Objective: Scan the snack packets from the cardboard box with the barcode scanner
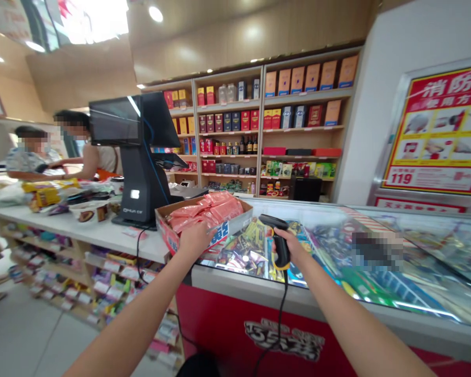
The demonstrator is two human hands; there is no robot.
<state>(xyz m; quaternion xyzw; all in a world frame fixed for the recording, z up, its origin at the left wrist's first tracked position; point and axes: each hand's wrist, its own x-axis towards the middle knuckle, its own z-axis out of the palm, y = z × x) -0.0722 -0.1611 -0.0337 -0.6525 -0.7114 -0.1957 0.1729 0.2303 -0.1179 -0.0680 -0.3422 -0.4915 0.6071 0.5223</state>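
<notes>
My right hand (289,245) is wrapped round the handle of a black and yellow barcode scanner (281,250), held upright over the glass counter. Its head points left, towards the box, and its cable hangs down the counter front. My left hand (196,240) is closed over the near wall of an open cardboard box (241,220), with its fingertips hidden. Pink-red packets (215,207) are heaped inside that box, right by my left fingers. The box rests where the white counter meets the glass case.
A black till screen (135,157) stands left of the box, with a cable running down. Assorted packets lie under the glass countertop (337,251). Two people (90,152) are at the far left, behind goods on the white counter (141,241). Shelves of boxed bottles (230,121) line the back wall.
</notes>
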